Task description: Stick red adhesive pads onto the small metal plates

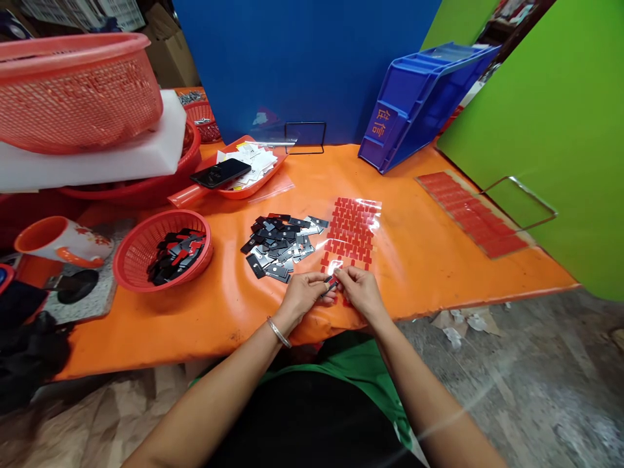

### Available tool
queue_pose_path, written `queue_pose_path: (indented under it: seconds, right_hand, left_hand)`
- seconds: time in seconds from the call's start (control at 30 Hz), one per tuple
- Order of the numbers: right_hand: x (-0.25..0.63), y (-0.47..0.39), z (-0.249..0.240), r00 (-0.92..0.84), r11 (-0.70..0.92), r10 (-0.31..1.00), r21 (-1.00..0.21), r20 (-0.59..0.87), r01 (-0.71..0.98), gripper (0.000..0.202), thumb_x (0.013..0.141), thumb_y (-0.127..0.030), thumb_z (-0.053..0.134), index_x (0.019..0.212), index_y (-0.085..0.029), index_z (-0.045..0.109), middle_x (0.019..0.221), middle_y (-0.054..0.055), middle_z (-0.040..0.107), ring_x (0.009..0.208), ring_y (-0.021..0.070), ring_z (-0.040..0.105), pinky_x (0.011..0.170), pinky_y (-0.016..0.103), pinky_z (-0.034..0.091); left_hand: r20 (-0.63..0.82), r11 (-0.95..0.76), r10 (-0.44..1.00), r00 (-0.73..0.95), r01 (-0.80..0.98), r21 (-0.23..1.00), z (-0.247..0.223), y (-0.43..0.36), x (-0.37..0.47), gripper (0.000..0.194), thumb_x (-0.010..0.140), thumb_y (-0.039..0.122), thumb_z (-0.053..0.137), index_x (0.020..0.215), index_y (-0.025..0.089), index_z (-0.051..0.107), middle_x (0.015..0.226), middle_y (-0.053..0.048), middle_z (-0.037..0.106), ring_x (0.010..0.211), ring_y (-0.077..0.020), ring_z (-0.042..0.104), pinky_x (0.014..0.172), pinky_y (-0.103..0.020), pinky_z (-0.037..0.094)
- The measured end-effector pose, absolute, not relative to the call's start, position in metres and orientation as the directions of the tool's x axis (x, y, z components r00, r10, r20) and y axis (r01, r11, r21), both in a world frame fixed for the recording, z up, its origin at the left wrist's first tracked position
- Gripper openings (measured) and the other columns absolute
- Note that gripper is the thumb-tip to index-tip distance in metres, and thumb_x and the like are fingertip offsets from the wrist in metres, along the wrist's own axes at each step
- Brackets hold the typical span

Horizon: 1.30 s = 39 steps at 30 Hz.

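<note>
My left hand (308, 296) is closed on a small flat black piece (331, 286), held just above the near end of a clear sheet. The fingertips of my right hand (359, 287) are pinched against the same piece, where a bit of red shows. The clear sheet (351, 227) lies flat on the table and bears rows of red T-shaped stickers. Left of it is a loose heap of flat black and silvery pieces (280, 244). Farther left, a small red basket (163, 250) holds black pieces, some with red on them.
An orange-covered table (404, 260) spans the view. A red scoop (195, 195) with paper slips and a black phone (221, 173) lies behind the heap. A mug (63, 242) stands left, below stacked baskets (80, 97). A blue bin (404, 107) leans at the back right, near another red sheet (472, 214).
</note>
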State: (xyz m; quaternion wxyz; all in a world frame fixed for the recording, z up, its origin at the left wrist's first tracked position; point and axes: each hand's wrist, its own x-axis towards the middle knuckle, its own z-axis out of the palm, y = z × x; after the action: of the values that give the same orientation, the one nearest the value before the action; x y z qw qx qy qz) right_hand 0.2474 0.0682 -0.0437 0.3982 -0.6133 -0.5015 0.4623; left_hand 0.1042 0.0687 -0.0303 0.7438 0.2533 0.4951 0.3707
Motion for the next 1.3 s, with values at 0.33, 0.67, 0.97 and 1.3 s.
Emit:
queue_pose_path:
  seconds: [0.33,0.67,0.97,1.3]
  right_hand:
    - [0.245,0.066,-0.041,0.085,-0.236,0.972,-0.934,-0.221,0.27,0.041,0.08,-0.056,0.05,0.065,-0.019,0.054,0.046,-0.003,0.052,0.031,0.0102,0.043,0.035,0.022,0.033]
    - [0.232,0.056,-0.036,-0.029,0.078,0.997,-0.772,0.077,0.631,0.015,0.078,-0.026,0.053,0.068,-0.019,0.061,0.067,0.003,0.064,0.06,0.0163,0.056,0.058,0.027,0.043]
    - [0.173,0.069,-0.037,-0.248,0.339,0.939,-0.499,0.239,0.797,0.02,0.089,-0.028,0.051,0.087,-0.023,0.07,0.089,0.006,0.061,0.085,0.0195,0.057,0.064,0.026,0.043]
    - [0.147,0.082,-0.037,-0.4,0.445,0.894,-0.277,0.203,0.852,0.021,0.09,-0.024,0.05,0.078,-0.02,0.067,0.087,0.009,0.06,0.086,0.0224,0.054,0.06,0.028,0.039]
  left_hand:
    - [-0.382,0.455,0.889,0.253,-0.388,0.802,0.002,0.063,0.085,0.028,0.074,0.021,0.069,0.1,0.01,0.066,0.077,-0.008,0.072,0.069,-0.0167,0.069,0.071,-0.03,0.057]
    - [0.18,0.117,0.886,-0.428,0.58,0.806,0.034,0.081,-0.092,0.028,0.079,0.033,0.059,0.099,0.017,0.071,0.095,-0.008,0.072,0.086,-0.0226,0.067,0.084,-0.036,0.05]
    - [0.417,0.028,0.842,-0.343,0.799,0.601,0.025,0.07,-0.096,0.03,0.083,0.033,0.054,0.105,0.018,0.068,0.106,-0.009,0.066,0.1,-0.0223,0.06,0.093,-0.034,0.043]
    - [-0.216,0.228,0.965,-0.151,0.065,0.971,-0.007,0.041,-0.026,0.031,0.073,0.043,0.067,0.081,0.013,0.071,0.074,-0.006,0.07,0.071,-0.0161,0.064,0.067,-0.023,0.05]
